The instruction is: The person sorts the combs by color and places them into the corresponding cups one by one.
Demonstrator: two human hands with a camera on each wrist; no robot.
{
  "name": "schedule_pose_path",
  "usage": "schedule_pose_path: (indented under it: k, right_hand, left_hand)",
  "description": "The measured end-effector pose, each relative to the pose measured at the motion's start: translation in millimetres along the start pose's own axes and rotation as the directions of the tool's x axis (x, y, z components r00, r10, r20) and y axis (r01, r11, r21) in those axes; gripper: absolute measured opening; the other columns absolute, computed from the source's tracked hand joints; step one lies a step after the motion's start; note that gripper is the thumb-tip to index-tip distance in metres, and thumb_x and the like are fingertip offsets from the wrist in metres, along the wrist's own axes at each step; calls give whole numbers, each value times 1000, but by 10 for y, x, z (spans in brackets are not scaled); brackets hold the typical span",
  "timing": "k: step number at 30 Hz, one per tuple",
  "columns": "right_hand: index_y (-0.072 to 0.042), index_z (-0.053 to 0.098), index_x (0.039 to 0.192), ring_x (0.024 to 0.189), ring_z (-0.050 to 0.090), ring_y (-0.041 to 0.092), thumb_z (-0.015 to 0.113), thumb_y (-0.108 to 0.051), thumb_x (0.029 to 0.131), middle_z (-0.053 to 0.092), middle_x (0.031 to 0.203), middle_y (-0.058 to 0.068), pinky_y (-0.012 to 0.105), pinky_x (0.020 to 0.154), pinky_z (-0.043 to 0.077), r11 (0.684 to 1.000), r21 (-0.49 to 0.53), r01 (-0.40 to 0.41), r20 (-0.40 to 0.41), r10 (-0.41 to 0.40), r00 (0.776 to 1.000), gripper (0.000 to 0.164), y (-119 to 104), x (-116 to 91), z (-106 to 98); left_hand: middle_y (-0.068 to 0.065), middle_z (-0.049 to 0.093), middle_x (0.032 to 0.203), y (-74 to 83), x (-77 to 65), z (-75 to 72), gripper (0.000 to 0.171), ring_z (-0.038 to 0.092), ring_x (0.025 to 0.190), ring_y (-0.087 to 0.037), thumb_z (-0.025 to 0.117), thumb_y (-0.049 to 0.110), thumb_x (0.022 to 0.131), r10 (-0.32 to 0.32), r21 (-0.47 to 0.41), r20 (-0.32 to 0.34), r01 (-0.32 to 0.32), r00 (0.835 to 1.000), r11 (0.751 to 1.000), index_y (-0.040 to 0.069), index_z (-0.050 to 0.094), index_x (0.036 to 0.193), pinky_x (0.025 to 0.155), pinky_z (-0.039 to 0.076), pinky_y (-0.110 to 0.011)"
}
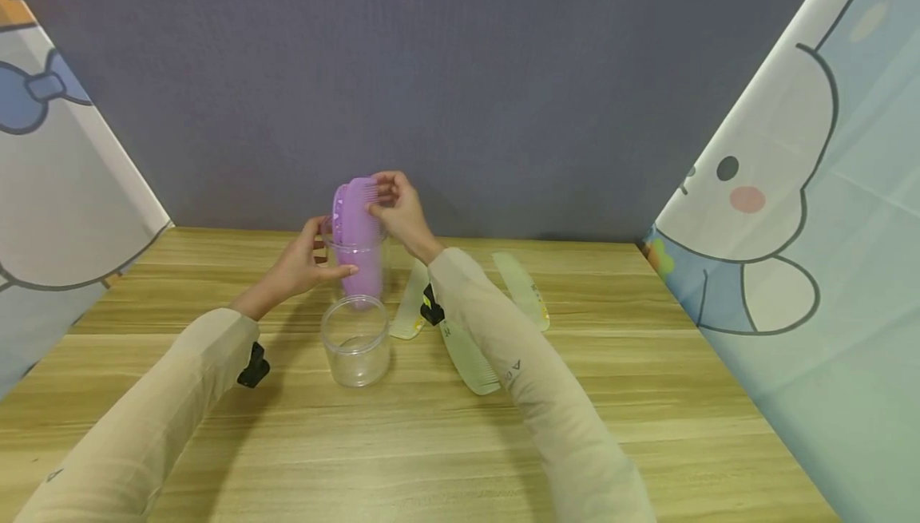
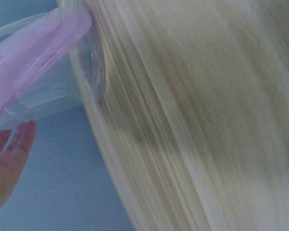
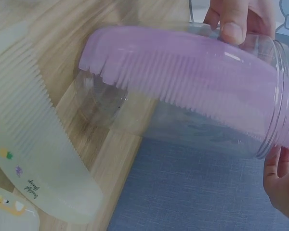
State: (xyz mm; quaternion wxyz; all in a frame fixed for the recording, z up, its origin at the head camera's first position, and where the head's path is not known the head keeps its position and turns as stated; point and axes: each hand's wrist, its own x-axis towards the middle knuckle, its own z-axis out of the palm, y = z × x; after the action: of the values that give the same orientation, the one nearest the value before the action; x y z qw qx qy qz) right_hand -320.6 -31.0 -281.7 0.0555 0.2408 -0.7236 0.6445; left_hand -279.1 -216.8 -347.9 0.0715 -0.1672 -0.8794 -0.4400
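A tall clear plastic jar (image 1: 384, 271) stands near the table's back edge. My left hand (image 1: 300, 263) holds it from the left side, thumb across the front, fingers behind. At least two purple combs (image 1: 362, 211) stand upright in the jar, their upper ends above its rim. My right hand (image 1: 402, 208) pinches the toothed edge of the front purple comb above the jar's mouth. The right wrist view shows a purple comb (image 3: 183, 62) through the jar wall, with the left thumb (image 3: 232, 31) on the jar. In the left wrist view, the left fingers (image 2: 24, 137) lie by the jar.
A short clear container (image 1: 355, 359) stands in front of the jar. Pale green combs lie to the right: one (image 1: 410, 303) beside the jar, one (image 1: 467, 355) partly under the right forearm, one (image 1: 519, 283) farther right. A grey panel (image 1: 431, 92) rises behind the wooden table (image 1: 287, 443).
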Motion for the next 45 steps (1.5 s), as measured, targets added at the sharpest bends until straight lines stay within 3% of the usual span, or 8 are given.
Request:
schedule_pose_path:
  k: [7, 15, 22, 27, 35, 45]
  right_hand:
    - [15, 44, 117, 102, 53, 44, 51, 20, 77, 53, 109, 35, 30, 87, 50, 999, 9, 42, 4, -42, 999, 41, -172, -89, 2]
    - [6, 50, 116, 98, 58, 30, 56, 16, 77, 58, 109, 23, 15, 81, 49, 998, -56, 30, 1, -30, 1000, 40, 85, 75, 33]
    - [14, 44, 120, 106, 53, 42, 50, 18, 79, 53, 116, 32, 18, 84, 49, 999, -33, -8, 64, 10, 998, 41, -161, -62, 6]
    - [14, 42, 120, 107, 53, 42, 47, 18, 80, 52, 118, 32, 18, 85, 50, 999, -39, -11, 78, 14, 997, 41, -246, -121, 6]
    - [15, 43, 120, 107, 53, 43, 50, 18, 80, 53, 118, 33, 21, 86, 51, 1000, -22, 3, 94, 0, 996, 40, -128, -45, -21]
    - [7, 49, 116, 100, 58, 34, 57, 13, 79, 58, 111, 24, 18, 80, 51, 998, -49, 31, 29, -30, 999, 37, 129, 51, -95]
  left_hand:
    - [-30, 32, 135, 15, -6, -5, 96, 43, 117, -48, 77, 26, 74, -4, 5, 5, 4, 1000, 1000, -2, 14, 140, 93, 45, -56]
    - [-31, 32, 135, 18, -9, -3, 95, 43, 116, -49, 77, 25, 74, 12, 8, -1, -12, 1000, 1000, -3, 14, 140, 93, 46, -56]
    - [-29, 35, 130, 21, -8, -2, 95, 44, 115, -49, 77, 23, 73, 13, 7, -6, -13, 1000, 1000, -3, 15, 139, 92, 46, -56]
    - [-29, 36, 130, 16, -14, -10, 94, 45, 114, -48, 78, 23, 73, 14, 8, -11, -14, 1000, 1000, -3, 16, 139, 92, 47, -55]
    - [-28, 35, 131, 13, -19, -20, 95, 45, 115, -48, 77, 24, 74, 9, 6, -2, -9, 1000, 1000, -3, 15, 140, 92, 46, -56]
    - [-28, 27, 139, 30, -52, -19, 101, 37, 122, -49, 74, 25, 77, 2, -23, 31, -2, 1000, 1000, 2, 4, 145, 96, 42, -58]
